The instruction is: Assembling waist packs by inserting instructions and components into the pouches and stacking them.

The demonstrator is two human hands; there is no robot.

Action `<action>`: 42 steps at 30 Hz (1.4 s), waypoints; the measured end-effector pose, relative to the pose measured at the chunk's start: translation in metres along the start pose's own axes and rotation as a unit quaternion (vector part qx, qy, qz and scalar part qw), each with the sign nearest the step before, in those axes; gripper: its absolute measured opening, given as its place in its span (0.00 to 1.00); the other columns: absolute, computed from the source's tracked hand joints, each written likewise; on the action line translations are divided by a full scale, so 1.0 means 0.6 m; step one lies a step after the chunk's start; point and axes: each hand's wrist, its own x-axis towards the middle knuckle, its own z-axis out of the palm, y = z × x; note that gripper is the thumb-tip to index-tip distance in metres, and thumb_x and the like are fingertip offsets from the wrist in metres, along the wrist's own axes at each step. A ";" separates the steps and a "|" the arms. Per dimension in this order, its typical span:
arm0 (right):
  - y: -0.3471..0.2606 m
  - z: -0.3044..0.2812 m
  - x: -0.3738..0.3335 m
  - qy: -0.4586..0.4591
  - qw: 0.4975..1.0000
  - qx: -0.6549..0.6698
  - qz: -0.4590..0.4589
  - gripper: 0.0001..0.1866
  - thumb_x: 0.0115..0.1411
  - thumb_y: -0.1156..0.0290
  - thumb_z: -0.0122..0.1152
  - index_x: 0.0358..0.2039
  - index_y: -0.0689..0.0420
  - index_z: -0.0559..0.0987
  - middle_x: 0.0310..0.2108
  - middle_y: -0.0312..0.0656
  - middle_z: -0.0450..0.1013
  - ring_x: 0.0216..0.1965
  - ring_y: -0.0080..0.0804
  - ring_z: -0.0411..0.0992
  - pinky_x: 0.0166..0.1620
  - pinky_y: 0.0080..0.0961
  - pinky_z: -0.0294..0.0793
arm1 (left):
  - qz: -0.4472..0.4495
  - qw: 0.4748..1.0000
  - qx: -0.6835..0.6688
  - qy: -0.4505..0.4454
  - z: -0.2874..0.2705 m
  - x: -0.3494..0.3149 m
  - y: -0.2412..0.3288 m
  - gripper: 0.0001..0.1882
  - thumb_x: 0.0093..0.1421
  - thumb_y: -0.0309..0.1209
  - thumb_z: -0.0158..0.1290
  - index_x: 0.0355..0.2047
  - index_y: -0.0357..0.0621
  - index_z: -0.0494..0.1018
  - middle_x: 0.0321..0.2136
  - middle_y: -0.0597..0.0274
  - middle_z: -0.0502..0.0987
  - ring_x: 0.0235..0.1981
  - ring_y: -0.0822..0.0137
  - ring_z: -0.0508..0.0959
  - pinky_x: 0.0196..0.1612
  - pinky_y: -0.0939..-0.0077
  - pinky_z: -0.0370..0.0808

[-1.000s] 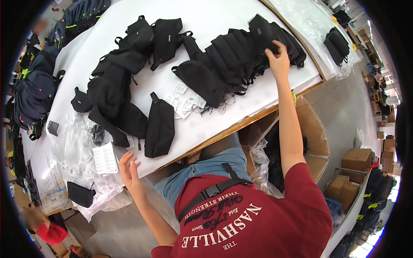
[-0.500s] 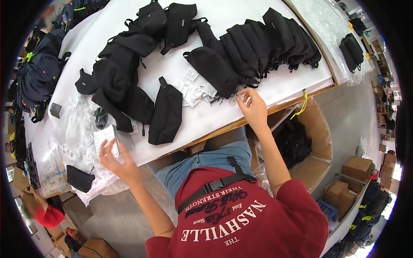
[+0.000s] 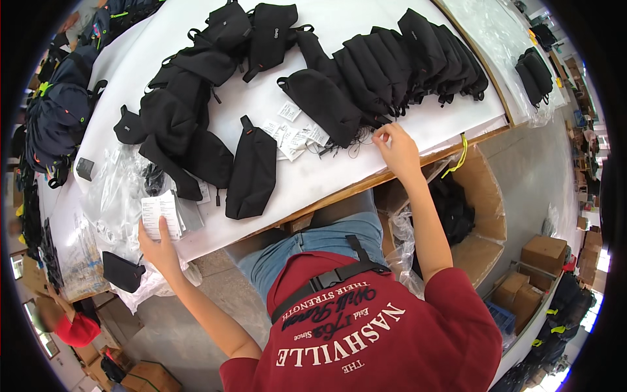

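At the left of the table my left hand (image 3: 159, 251) grips the near edge of a stack of white printed tags (image 3: 155, 210), with the thumb on top. My right hand (image 3: 398, 153) is pinched at the tangle of thin black strings (image 3: 353, 145), apparently on one string; the fingertips partly hide it. Loose white tags (image 3: 290, 138) lie beside the strings. Between my hands rests a black pouch (image 3: 251, 170) with a loop at its top. Another black pouch (image 3: 320, 108) lies just beyond the strings.
A row of black pouches (image 3: 385, 65) lines the far right, and a heap of them (image 3: 176, 111) lies at left. Clear plastic bags (image 3: 117, 196) cover the left corner. Under the table edge stands an open cardboard box (image 3: 486, 209) with black items inside.
My left hand has come down from above the table onto the tag stack and closed on its edge. The right hand has shifted right, still pinched, away from the tags.
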 end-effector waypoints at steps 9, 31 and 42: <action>0.010 -0.023 0.019 -0.071 0.990 -0.068 -0.106 0.05 0.51 0.69 0.61 0.29 0.53 0.76 0.27 0.38 0.68 0.32 0.39 0.72 0.35 0.31 0.71 | 0.029 0.997 0.066 0.022 -0.004 0.008 -0.002 0.31 0.56 0.49 0.56 0.51 0.37 0.69 0.47 0.48 0.72 0.50 0.49 0.69 0.54 0.58 0.63; -0.219 -0.110 0.002 -0.187 0.852 0.485 -0.072 0.15 0.61 0.78 0.49 0.48 0.58 0.62 0.24 0.33 0.65 0.27 0.17 0.62 0.33 0.15 0.63 | 0.089 0.902 -0.324 -0.272 -0.021 -0.111 0.259 0.27 0.60 0.33 0.55 0.55 0.42 0.56 0.42 0.53 0.69 0.41 0.66 0.72 0.42 0.76 0.70; -0.287 -0.026 -0.076 -0.167 0.853 0.461 -0.181 0.18 0.56 0.81 0.53 0.46 0.58 0.62 0.20 0.34 0.68 0.21 0.19 0.64 0.26 0.18 0.63 | 0.026 0.856 -0.432 -0.281 0.011 -0.173 0.304 0.06 0.57 0.25 0.55 0.33 0.34 0.73 0.34 0.60 0.70 0.34 0.71 0.70 0.35 0.80 0.67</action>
